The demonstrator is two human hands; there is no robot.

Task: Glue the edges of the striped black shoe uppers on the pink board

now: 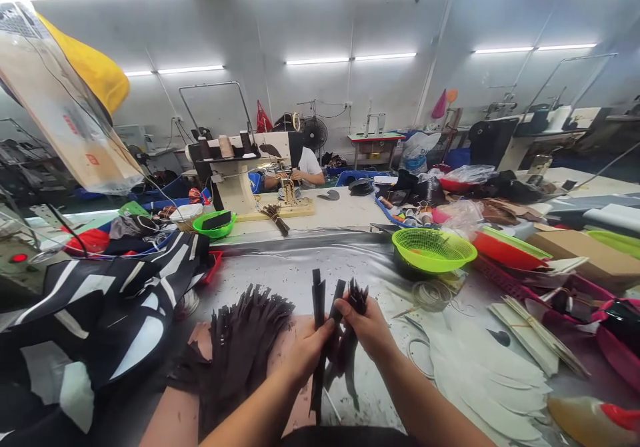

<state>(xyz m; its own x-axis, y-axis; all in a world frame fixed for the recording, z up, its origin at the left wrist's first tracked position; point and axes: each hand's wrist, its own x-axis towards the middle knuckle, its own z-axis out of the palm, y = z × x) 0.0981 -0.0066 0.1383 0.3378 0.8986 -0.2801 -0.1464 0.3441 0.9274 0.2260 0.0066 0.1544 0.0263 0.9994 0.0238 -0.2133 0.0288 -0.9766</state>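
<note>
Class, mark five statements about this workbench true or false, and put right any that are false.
1. The left hand and right hand both hold dark strips. True.
2. The yellow-green mesh basket is left of both hands. False: the yellow-green mesh basket is to their right.
3. A pile of dark strips lies to the left of the left hand. True.
4. The bottle at lower right has a blue cap. False: the bottle has a red cap.
5. A black fan shows in the background. True.
</note>
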